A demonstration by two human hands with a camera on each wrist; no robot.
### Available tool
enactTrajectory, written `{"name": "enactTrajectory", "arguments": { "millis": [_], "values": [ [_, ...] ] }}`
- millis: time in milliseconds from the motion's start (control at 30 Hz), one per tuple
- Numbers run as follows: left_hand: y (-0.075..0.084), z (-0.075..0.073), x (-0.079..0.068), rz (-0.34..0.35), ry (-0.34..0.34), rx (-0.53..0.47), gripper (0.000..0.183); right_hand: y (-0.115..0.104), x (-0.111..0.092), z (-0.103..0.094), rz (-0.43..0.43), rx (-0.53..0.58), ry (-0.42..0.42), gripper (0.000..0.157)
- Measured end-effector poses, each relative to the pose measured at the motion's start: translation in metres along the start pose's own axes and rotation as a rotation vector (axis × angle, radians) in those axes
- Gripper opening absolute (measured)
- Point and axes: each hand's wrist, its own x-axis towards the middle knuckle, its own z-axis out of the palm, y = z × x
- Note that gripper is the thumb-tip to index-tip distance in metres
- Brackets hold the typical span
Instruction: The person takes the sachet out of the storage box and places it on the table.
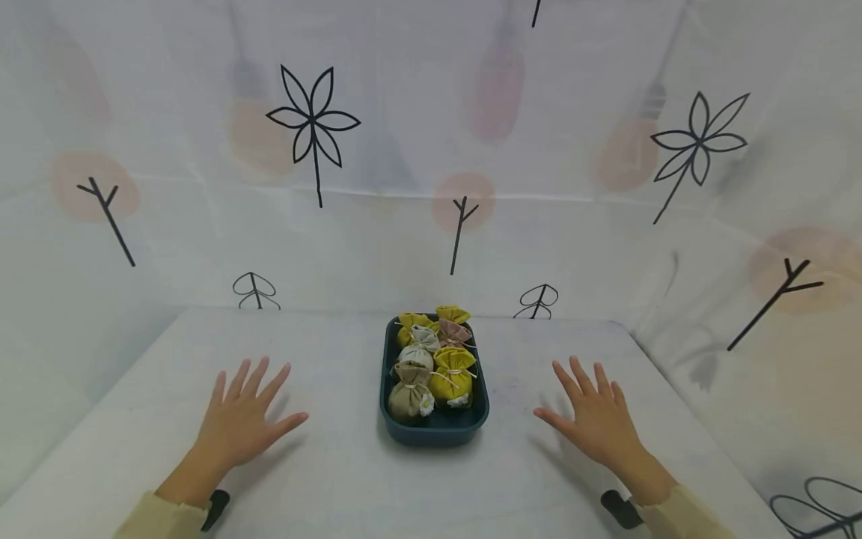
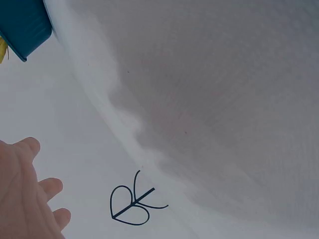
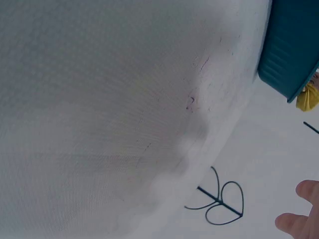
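A dark teal plastic basket (image 1: 434,436) stands mid-table, filled with several small drawstring pouches. Two sit at its front: an olive-beige pouch (image 1: 409,400) with a white flower and a yellow pouch (image 1: 453,383). Behind them are a pale grey pouch (image 1: 417,348), a pinkish-brown pouch (image 1: 453,334) and more yellow ones. To the basket's left, my left hand (image 1: 242,423) hovers over the table with its fingers spread, holding nothing. On the other side my right hand (image 1: 595,419) is likewise spread and holds nothing. Neither hand touches the basket.
The table is covered by a white cloth (image 1: 323,479). A white curtain (image 1: 384,247) printed with plant line drawings and pinkish spots hangs behind it and along both sides. Dark bands (image 1: 621,509) are on both wrists.
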Motion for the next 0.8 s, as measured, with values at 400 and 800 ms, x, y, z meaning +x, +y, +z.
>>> {"name": "enactTrajectory", "arguments": {
  "millis": [400,800],
  "values": [
    [0.011,-0.004,0.007,0.011,0.06,-0.023,0.085,-0.011,0.007,0.0,0.016,0.067,-0.014,0.086],
    [0.021,-0.004,0.017,-0.001,0.063,-0.032,0.086,-0.023,0.014,0.005,0.039,0.145,-0.026,0.086]
  ]
}}
